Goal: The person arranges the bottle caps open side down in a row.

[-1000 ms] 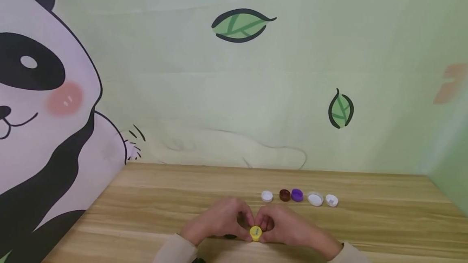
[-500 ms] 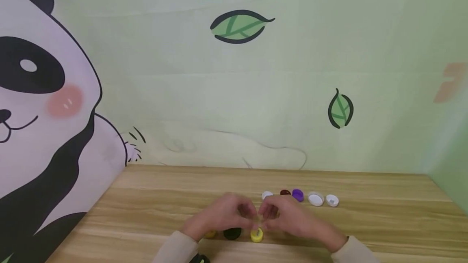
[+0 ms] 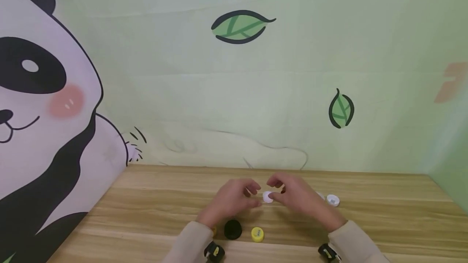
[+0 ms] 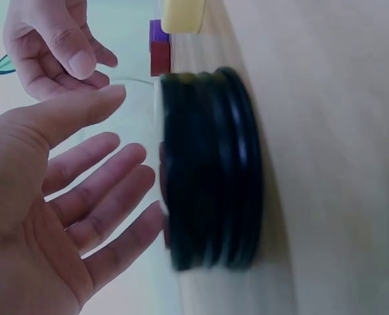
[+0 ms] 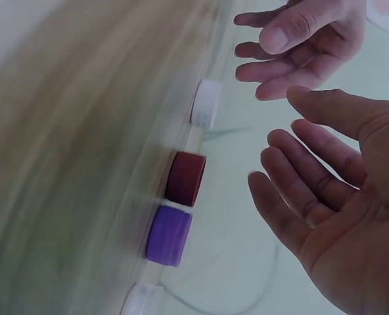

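In the head view my left hand and right hand hover on either side of a white bottle cap, fingers relaxed and holding nothing. The right wrist view puts that white cap on the table, apart from both hands. A brown cap and a purple cap stand beside it; my right hand hides them from the head camera. Nearer my body sit a yellow cap and a black lid. The black lid looms large in the left wrist view.
Farther right lies another white cap, with a second pale one partly behind my right wrist. A yellowish cap edge shows by my left sleeve. Behind the wooden table rises a green wall with a panda picture.
Both hands have let go of the yellow cap, which stays on the table. They have moved forward and apart, to the white cap. The black lid has come into full view.
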Demonstrator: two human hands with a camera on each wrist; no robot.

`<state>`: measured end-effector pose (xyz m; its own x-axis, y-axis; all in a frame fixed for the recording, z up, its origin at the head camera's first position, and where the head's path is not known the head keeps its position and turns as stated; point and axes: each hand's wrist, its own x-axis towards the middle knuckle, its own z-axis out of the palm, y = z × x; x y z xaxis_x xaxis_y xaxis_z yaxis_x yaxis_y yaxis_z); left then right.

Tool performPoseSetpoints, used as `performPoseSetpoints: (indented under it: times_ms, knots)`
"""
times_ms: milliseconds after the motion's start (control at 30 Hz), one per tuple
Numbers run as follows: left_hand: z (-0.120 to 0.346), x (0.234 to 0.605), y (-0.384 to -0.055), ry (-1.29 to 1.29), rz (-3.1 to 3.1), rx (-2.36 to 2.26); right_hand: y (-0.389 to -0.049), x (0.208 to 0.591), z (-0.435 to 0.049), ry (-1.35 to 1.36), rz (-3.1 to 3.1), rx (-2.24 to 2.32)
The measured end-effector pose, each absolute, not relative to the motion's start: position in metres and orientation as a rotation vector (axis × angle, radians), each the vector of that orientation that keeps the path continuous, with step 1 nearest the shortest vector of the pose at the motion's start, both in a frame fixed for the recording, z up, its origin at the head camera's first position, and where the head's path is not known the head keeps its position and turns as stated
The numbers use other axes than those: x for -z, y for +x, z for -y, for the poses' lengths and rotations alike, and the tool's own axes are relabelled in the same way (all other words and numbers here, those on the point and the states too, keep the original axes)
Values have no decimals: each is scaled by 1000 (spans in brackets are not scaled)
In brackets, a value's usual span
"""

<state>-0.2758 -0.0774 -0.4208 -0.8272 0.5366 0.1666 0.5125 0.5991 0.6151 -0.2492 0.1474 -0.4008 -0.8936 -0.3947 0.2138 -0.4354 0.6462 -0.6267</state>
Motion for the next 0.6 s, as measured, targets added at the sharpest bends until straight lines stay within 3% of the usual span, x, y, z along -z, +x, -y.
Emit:
performPoseSetpoints:
  times_ms: [367, 600]
  knots:
    - [60, 426, -289, 861, -2781, -1101, -268, 410, -145, 644, 2849, -1121]
    - [59, 427, -290, 897, -2790, -1044, -274, 418, -149, 775, 2866, -1077]
